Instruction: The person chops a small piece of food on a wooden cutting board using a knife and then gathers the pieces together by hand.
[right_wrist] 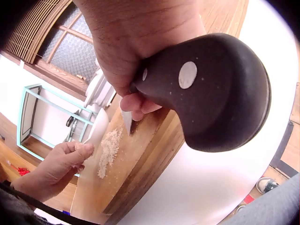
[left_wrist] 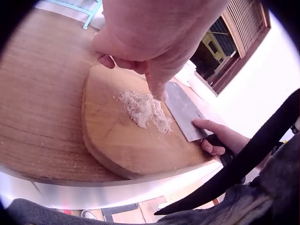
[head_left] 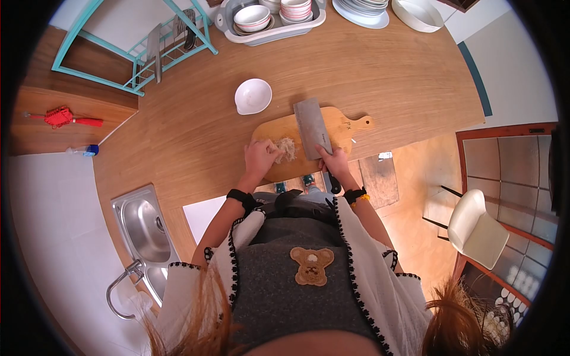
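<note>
My right hand (head_left: 335, 161) is clenched on the cleaver (head_left: 313, 126) by its dark handle, to steer it, I judge. Its long axis runs from that hand away from me, broad side up, edge facing left to the mince (head_left: 287, 149). Beyond the mince my left hand (head_left: 259, 158) is curled, fingertips at the pile, gripping nothing visible, likely corralling it on the cutting board (head_left: 347, 126) under both, on the desk (head_left: 404, 77).

Head view: straight down from high above the table (head_left: 380, 77), wide, board (head_left: 341, 130) at centre. Left wrist view: close behind the left grip (left_wrist: 154, 33), facing 2 o'clock. Right wrist view: tight under the right grip (right_wrist: 136, 42) and cleaver (right_wrist: 220, 89), facing 10 o'clock. Shared by all three: board, mince (head_left: 289, 148).
</note>
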Demonstrator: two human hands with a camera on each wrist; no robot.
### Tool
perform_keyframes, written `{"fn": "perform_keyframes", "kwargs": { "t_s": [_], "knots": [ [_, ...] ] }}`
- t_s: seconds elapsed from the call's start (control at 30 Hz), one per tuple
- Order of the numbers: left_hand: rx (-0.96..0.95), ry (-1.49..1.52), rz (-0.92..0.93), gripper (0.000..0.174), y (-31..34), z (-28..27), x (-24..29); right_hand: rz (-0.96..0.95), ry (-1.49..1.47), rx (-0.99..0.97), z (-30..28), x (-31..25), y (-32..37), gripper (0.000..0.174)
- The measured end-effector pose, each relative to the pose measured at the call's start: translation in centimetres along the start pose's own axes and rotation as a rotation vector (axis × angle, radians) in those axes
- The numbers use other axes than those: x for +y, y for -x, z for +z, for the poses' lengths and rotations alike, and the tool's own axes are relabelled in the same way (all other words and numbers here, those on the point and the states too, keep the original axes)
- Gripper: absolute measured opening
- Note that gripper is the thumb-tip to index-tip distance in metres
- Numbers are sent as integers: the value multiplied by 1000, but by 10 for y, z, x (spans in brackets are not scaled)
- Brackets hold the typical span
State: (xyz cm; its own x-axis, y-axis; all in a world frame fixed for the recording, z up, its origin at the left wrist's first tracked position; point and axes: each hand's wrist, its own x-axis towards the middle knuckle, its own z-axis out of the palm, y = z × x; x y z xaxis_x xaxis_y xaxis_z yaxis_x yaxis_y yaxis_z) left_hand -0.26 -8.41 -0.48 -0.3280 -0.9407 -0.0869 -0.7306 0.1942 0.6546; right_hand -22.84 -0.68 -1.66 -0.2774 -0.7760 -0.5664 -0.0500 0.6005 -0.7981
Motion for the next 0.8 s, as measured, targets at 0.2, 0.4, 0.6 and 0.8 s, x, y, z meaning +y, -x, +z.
{"fn": "perform_keyframes", "kwargs": {
  "t_s": [0.2, 0.4, 0.6, 0.8],
  "knots": [
    [78, -106, 96, 28, 2, 2, 5, 15, -18, -2, 0, -2, 1, 38],
    [142, -179, 231, 27, 1, 3, 8, 16, -27, -4, 0, -3, 2, 37],
    [117, -215, 195, 32, -2, 5, 9, 17, -6, -13, 0, 0, 0, 38],
    [-28, -273, 116, 35, -1, 1, 10, -10, 31, -7, 0, -1, 2, 38]
  ]
}}
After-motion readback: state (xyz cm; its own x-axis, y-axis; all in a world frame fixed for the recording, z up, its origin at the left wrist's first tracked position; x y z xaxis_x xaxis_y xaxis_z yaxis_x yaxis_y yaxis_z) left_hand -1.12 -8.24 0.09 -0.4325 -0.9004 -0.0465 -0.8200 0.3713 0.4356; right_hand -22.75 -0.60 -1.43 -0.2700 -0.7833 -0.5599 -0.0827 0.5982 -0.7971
